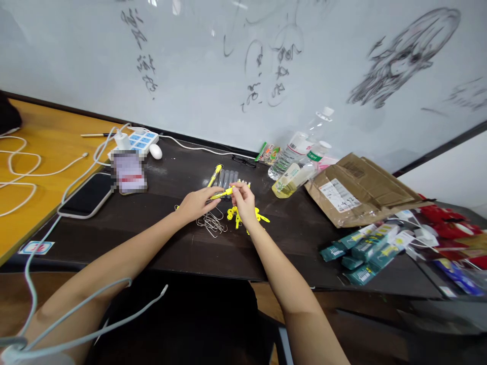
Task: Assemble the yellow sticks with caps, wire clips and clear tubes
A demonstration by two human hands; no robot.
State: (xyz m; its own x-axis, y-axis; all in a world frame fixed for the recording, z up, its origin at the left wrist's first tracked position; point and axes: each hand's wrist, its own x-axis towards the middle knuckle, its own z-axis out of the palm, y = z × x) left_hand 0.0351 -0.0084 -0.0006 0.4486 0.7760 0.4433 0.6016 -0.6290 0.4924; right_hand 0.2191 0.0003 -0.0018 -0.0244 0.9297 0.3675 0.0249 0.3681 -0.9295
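Observation:
My left hand point(197, 203) and my right hand point(243, 202) meet over the dark table point(160, 238), both pinching a small yellow piece point(222, 192) between their fingertips. Under the left hand lies a tangle of wire clips point(212, 223). Several loose yellow pieces point(249, 217) lie below the right hand. Just behind the hands is a row of grey tubes point(228, 177) with another yellow piece point(214, 175) at its left end.
A phone point(85, 196), a power strip point(139, 141) and white cables point(23, 167) lie left. Plastic bottles point(299, 165), a flattened cardboard box point(357, 190) and green packets point(361, 253) sit right. A whiteboard wall point(213, 66) stands behind.

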